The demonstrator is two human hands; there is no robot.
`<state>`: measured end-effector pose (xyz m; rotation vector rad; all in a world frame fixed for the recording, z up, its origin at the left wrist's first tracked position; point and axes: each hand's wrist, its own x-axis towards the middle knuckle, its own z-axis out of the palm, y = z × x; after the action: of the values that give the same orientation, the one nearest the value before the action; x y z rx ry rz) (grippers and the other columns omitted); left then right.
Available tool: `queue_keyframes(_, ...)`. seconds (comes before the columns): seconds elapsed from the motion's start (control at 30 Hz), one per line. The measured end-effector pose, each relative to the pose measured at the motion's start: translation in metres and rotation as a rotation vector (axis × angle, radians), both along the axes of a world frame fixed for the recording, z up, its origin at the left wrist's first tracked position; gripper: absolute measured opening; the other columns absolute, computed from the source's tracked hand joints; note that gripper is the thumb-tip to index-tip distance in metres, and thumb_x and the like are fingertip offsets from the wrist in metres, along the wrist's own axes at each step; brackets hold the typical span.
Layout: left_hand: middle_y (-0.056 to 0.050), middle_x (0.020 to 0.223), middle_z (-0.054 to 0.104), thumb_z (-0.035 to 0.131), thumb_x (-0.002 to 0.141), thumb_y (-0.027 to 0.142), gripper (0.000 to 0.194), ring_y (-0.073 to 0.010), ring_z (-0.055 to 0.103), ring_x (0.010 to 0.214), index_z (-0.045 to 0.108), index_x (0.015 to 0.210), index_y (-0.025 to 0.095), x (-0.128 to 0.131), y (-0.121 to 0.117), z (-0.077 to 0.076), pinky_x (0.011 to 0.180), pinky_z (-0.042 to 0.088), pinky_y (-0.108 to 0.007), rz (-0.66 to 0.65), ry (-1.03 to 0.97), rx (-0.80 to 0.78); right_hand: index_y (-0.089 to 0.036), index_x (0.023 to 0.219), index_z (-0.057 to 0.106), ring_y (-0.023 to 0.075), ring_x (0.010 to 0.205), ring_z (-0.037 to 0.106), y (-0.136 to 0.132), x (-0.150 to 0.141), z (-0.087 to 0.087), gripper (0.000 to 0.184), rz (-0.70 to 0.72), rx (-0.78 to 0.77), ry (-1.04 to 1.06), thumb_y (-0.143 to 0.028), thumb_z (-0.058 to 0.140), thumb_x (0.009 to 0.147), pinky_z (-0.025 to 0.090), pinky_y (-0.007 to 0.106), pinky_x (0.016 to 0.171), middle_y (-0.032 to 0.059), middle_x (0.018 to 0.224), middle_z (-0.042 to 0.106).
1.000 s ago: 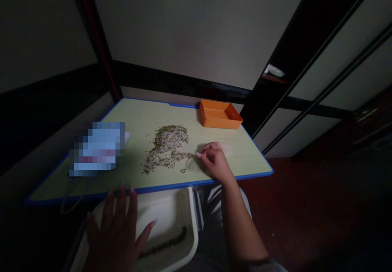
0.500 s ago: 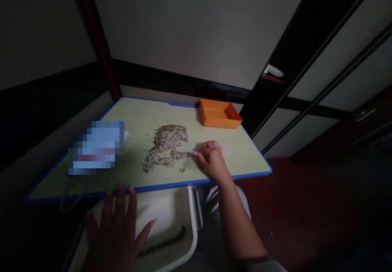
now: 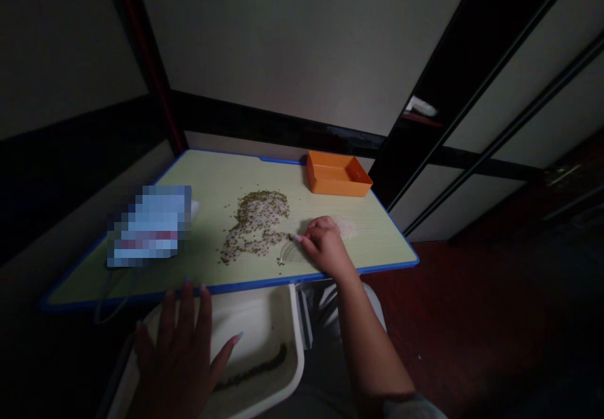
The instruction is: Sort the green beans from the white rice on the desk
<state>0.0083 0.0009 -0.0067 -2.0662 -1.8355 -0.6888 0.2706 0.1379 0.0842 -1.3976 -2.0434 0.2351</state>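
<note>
Grains (image 3: 257,227), green mixed with white, lie spread mid-table (image 3: 207,180) so the right hand (image 3: 323,246), loosely curled with fingertips at the heap's right edge, can reach them, while the left hand (image 3: 182,356) lies flat and open, steadying the white tray (image 3: 283,318) just below the table's near edge.

We see a pale green table top (image 3: 212,180) with a faint wood-grain print, matt and smooth, edged in blue plastic. The orange rectangular tray (image 3: 337,180) looks like smooth plastic. The white tray (image 3: 264,324) below shows a slightly glossy plastic surface.
</note>
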Motion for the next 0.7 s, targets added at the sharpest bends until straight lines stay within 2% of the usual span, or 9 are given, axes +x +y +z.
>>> queue_keyframes(0.1, -0.028, 0.168, 0.02, 0.048, 0.094, 0.041, 0.087, -0.0431, 0.01, 0.159, -0.001, 0.16, 0.016, -0.002, 0.0, -0.001, 0.121, 0.017, -0.082, -0.021, 0.018, -0.007, -0.02, 0.069, 0.064, 0.0239, 0.098, 0.054, -0.001, -0.001, 0.0, 0.025, -0.006, 0.01, -0.015, -0.025, 0.075, 0.09, 0.041, 0.039, 0.089, 0.0067, 0.09, 0.065)
queue_keyframes(0.33, -0.025, 0.17, 0.016, 0.046, 0.094, 0.042, 0.084, -0.0402, 0.007, 0.161, -0.001, 0.16, 0.018, -0.003, 0.0, -0.004, 0.124, 0.015, -0.078, -0.021, 0.002, 0.011, -0.019, 0.069, 0.064, 0.0246, 0.098, 0.054, -0.003, -0.004, 0.005, 0.025, -0.04, 0.003, -0.088, -0.026, 0.073, 0.092, 0.038, 0.039, 0.086, 0.0074, 0.091, 0.066)
queue_keyframes(0.57, -0.029, 0.169, 0.017, 0.048, 0.094, 0.039, 0.085, -0.0403, 0.002, 0.161, 0.001, 0.16, 0.013, -0.003, 0.001, -0.004, 0.123, 0.016, -0.078, -0.044, 0.035, 0.034, -0.018, 0.072, 0.066, 0.0249, 0.101, 0.054, -0.003, -0.009, 0.005, 0.025, -0.035, -0.007, -0.17, -0.029, 0.072, 0.094, 0.037, 0.04, 0.086, 0.0084, 0.096, 0.068)
queue_keyframes(0.7, -0.026, 0.17, 0.016, 0.045, 0.094, 0.04, 0.083, -0.041, 0.007, 0.16, -0.001, 0.16, 0.018, -0.003, 0.002, -0.004, 0.123, 0.015, -0.08, -0.022, 0.01, 0.011, -0.017, 0.074, 0.068, 0.0239, 0.101, 0.054, -0.003, -0.011, 0.005, 0.025, -0.019, -0.006, -0.167, -0.031, 0.072, 0.095, 0.037, 0.039, 0.086, 0.0081, 0.096, 0.067)
